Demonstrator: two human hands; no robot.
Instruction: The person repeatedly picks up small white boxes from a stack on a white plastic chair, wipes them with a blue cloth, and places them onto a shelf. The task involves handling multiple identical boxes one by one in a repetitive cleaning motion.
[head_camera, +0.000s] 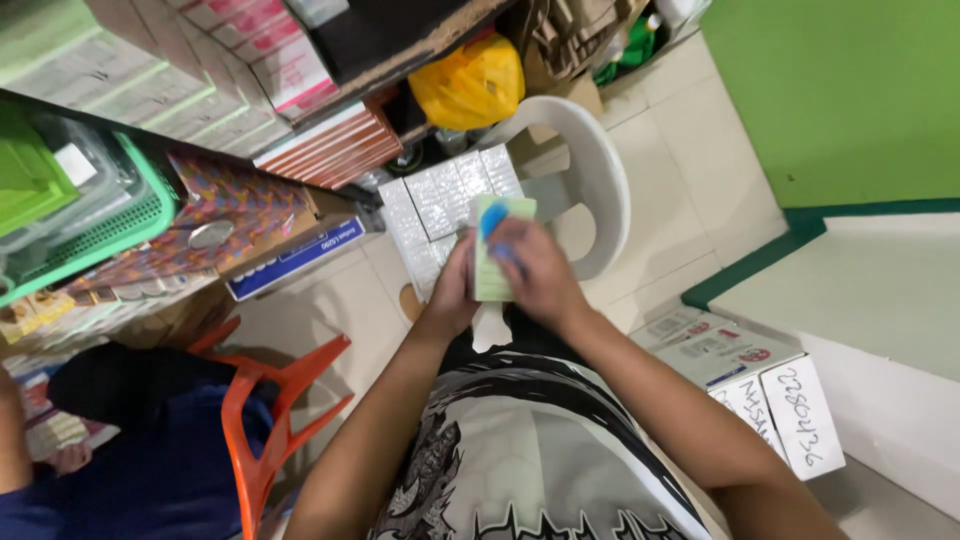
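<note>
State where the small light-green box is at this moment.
In the head view, the light-green box sits just above centre, held between the left hand and right hand, in front of the white plastic chair stacked with pale packs.

A single head-worn camera is looking steeply down over the person's chest and forearms, sitting close to both hands, which are meeting near the frame's centre. It is facing the tiled floor (690, 190), with shelves (300, 90) running along the upper left and a green wall (850, 90) at upper right.
</note>
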